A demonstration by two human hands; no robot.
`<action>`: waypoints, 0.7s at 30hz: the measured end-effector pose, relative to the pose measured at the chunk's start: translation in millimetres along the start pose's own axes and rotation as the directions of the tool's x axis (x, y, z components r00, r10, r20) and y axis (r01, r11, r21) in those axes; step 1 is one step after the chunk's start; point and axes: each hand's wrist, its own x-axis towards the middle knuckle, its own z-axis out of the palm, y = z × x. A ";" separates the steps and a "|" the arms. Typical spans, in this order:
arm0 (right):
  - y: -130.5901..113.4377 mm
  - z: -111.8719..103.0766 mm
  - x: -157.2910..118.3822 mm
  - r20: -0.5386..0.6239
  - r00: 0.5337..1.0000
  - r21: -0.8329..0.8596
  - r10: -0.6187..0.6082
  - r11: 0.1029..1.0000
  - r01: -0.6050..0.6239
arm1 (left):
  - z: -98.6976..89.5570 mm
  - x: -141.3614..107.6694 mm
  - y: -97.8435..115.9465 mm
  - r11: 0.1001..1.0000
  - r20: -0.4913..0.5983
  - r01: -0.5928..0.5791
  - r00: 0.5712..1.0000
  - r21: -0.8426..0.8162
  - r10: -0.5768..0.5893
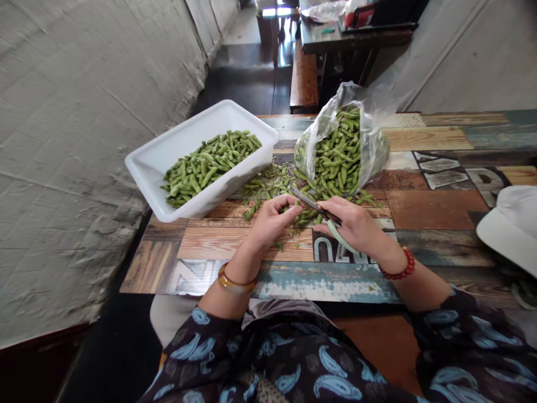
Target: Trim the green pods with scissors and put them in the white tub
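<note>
My left hand (276, 219) pinches a green edamame pod (297, 204) between thumb and fingers, most of the pod hidden by them. In my right hand (356, 224) is a pair of scissors (308, 200) with pale green handles, its blades pointing left, close to that pod. Loose pods and trimmed bits (272, 182) lie on the table just beyond both hands. A clear plastic bag (308, 148) full of pods stands open behind my right hand, some pods spilling from its mouth. To the left, a white tub (145, 162) holds a heap of edamame pods (205, 168).
The patchwork wood-print table (432, 207) ends at its near edge by my lap. A white cap (512, 224) is at the right edge. A pale brick wall (84, 140) rises on the left. Beyond stand a wooden bench (304, 78) and another table (356, 40).
</note>
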 end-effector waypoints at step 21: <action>-0.6 -3.2 1.9 -0.012 1.000 0.061 -0.012 0.998 0.013 | -0.5 2.0 5.3 0.937 -0.055 0.102 0.990 -0.333 -0.127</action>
